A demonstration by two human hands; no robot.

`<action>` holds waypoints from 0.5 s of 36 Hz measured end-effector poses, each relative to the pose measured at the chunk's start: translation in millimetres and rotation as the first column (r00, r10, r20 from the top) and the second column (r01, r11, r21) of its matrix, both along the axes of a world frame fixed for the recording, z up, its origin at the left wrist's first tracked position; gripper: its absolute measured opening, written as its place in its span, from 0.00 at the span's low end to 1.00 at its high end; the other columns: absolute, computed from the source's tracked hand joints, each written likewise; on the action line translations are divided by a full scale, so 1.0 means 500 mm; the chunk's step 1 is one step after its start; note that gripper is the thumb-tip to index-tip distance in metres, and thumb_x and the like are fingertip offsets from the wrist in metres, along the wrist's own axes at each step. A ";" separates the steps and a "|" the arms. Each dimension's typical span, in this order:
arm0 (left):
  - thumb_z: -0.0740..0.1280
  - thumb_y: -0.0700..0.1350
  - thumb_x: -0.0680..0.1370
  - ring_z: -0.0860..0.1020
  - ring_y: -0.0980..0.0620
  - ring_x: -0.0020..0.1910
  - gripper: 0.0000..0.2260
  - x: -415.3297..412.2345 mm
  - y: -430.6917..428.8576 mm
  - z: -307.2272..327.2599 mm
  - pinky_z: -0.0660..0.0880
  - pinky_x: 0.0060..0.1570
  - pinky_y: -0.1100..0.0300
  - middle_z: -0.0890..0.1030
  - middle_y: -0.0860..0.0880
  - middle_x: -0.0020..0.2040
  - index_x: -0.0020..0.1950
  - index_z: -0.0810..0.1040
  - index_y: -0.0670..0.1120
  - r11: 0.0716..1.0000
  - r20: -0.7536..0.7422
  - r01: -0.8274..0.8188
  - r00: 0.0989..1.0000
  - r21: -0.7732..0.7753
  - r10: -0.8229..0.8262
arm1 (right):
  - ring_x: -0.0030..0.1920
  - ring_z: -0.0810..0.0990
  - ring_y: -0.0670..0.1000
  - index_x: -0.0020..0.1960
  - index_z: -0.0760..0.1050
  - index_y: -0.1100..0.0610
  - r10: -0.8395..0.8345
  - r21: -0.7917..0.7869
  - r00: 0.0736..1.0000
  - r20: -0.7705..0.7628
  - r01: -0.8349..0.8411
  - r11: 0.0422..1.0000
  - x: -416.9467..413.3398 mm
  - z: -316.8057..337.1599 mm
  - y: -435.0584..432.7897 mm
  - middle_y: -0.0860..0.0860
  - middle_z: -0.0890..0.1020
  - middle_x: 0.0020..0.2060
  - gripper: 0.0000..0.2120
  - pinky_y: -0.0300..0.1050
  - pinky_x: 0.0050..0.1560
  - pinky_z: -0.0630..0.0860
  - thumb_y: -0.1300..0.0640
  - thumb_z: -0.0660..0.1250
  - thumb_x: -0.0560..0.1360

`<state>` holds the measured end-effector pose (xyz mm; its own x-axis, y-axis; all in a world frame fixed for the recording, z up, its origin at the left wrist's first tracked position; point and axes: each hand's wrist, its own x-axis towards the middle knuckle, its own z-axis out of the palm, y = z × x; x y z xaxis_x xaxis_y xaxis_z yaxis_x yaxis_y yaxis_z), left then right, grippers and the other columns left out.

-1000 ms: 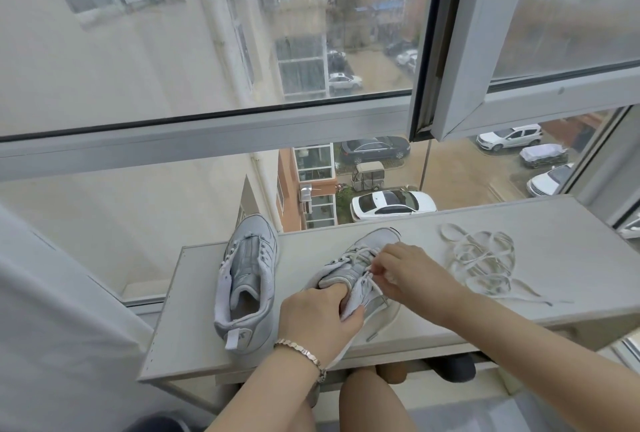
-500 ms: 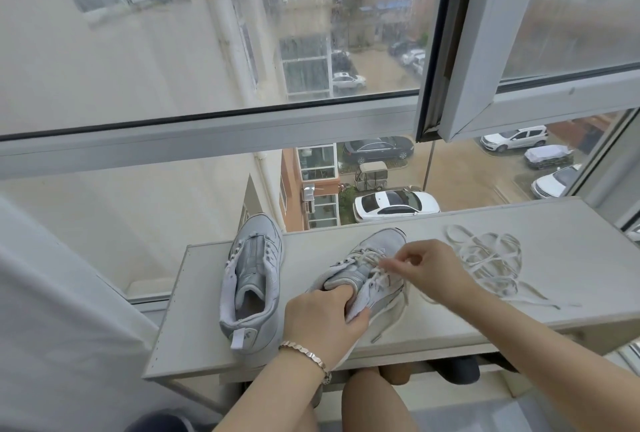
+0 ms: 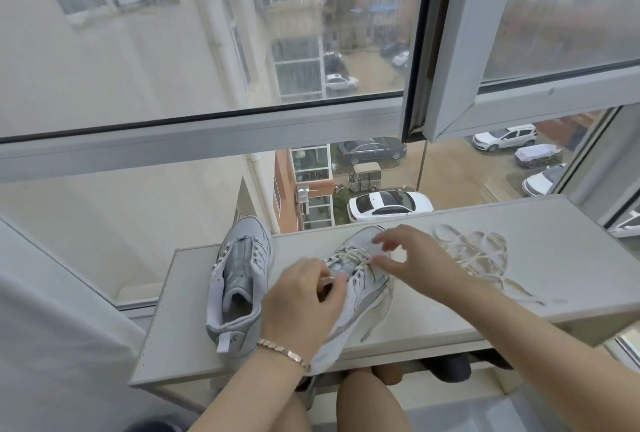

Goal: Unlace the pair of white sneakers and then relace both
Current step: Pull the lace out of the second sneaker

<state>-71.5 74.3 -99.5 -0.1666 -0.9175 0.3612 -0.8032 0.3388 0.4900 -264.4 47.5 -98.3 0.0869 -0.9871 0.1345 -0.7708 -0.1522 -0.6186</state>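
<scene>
One half-laced sneaker (image 3: 367,291) is being gripped at its collar by the left hand (image 3: 301,300), fingers curled round the upper, with the toe being pointed at the window and the heel being let over the near edge of a pale board (image 3: 180,327). The right hand (image 3: 415,258) is being held just above the crossed laces, thumb and forefinger parted, but through the blur it cannot be told whether a lace is being pinched. An unlaced sneaker (image 3: 239,276) is being borne upright by the board just to the left, and a loose lace (image 3: 478,258) is being borne in a heap to the right.
</scene>
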 end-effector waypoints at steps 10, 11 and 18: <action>0.63 0.51 0.77 0.78 0.52 0.51 0.10 -0.006 -0.080 0.016 0.73 0.51 0.61 0.80 0.51 0.54 0.55 0.79 0.49 0.889 -0.041 -0.010 0.999 0.457 0.032 | 0.50 0.75 0.51 0.51 0.75 0.57 0.004 0.047 0.992 -0.129 0.002 0.999 0.064 0.007 -0.024 0.51 0.77 0.48 0.08 0.44 0.51 0.70 0.53 0.62 0.78; 0.63 0.50 0.77 0.78 0.52 0.49 0.09 -0.006 -0.082 0.015 0.74 0.49 0.62 0.82 0.51 0.51 0.52 0.81 0.49 0.897 -0.054 -0.018 0.997 0.442 0.047 | 0.50 0.74 0.50 0.50 0.75 0.56 -0.028 -0.018 0.995 -0.101 0.026 0.999 0.061 0.007 -0.021 0.50 0.75 0.47 0.06 0.42 0.50 0.69 0.55 0.64 0.77; 0.60 0.51 0.80 0.74 0.53 0.41 0.11 -0.002 -0.063 -0.005 0.64 0.38 0.63 0.81 0.51 0.45 0.50 0.80 0.48 0.954 -0.013 -0.032 0.999 0.298 0.038 | 0.40 0.72 0.46 0.50 0.81 0.55 0.138 0.225 0.966 -0.218 -0.088 0.970 0.052 0.029 -0.016 0.41 0.72 0.32 0.09 0.39 0.41 0.67 0.51 0.66 0.76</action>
